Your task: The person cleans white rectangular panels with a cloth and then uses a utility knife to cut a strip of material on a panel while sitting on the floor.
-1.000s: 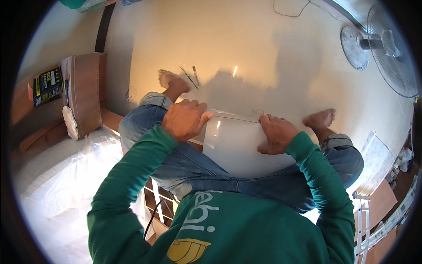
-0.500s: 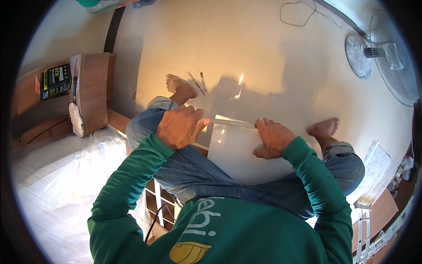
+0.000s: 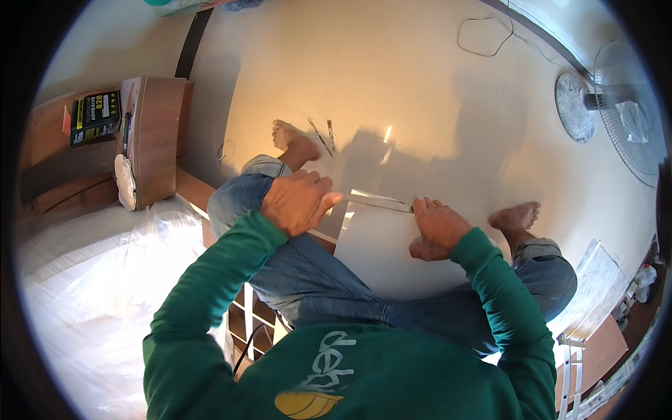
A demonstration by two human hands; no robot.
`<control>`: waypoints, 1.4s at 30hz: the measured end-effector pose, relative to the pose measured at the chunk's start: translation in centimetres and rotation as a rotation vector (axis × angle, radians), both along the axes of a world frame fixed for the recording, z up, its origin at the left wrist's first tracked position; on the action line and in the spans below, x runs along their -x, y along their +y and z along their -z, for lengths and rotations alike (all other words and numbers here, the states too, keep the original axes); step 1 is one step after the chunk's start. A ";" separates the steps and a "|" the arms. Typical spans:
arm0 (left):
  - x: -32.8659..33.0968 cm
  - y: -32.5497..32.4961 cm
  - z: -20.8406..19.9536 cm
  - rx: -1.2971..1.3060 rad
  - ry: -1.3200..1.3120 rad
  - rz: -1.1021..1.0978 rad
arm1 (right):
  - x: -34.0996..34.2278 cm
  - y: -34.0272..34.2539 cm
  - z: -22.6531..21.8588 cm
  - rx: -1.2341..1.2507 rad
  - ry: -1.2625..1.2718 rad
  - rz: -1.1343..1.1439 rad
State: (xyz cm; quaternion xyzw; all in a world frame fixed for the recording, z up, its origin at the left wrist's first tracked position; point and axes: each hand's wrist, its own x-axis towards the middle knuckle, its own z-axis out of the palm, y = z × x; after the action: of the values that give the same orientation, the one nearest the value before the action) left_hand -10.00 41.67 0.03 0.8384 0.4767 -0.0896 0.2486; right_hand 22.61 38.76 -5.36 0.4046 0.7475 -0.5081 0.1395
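My left hand [image 3: 297, 201] is closed around one end of a long, thin, grey metal strip [image 3: 381, 203], with the thumb pointing along it. The kind of tool cannot be made out. At its other end are the bent fingers of my right hand [image 3: 439, 227], closed on it with the thumb tucked below. The strip crosses the far edge of a glossy white sheet [image 3: 371, 245] that lies between my legs. A pale, narrow sliver shows just beyond the strip.
A few thin dark tools [image 3: 322, 135] lie beside my left foot. A black box [image 3: 96, 117] sits by a brown wooden cabinet [image 3: 155, 140] at left. Clear plastic sheeting [image 3: 98, 273] covers the lower left. A standing fan [image 3: 633, 115] is at far right, a cable [image 3: 483, 52] behind.
The view has shifted slightly, moving the whole scene a little. Both hands keep their grip on the metal strip, which now looks slightly more tilted.
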 end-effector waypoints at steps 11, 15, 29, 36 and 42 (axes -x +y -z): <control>1.0 0.9 1.1 0.066 0.064 0.017 | 0.9 0.7 1.6 0.103 -0.011 -0.005; 1.9 1.5 3.9 0.144 0.074 0.037 | 0.7 1.4 1.4 0.145 -0.015 -0.013; 1.3 5.4 1.2 -0.018 0.041 -0.094 | -5.0 5.9 -1.4 -0.615 0.150 0.444; -1.4 2.4 -0.6 -0.217 -0.003 -0.127 | -4.3 2.2 0.0 -0.523 0.241 0.502; 2.1 3.3 -1.2 -0.188 0.220 -0.528 | -0.4 2.5 4.1 0.104 0.306 0.703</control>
State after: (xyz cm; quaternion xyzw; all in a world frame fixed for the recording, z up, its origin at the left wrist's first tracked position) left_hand -12.14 44.92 1.22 0.6898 0.7087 -0.0678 0.1316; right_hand 22.97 41.31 -9.47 0.5482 0.5484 -0.6166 -0.1361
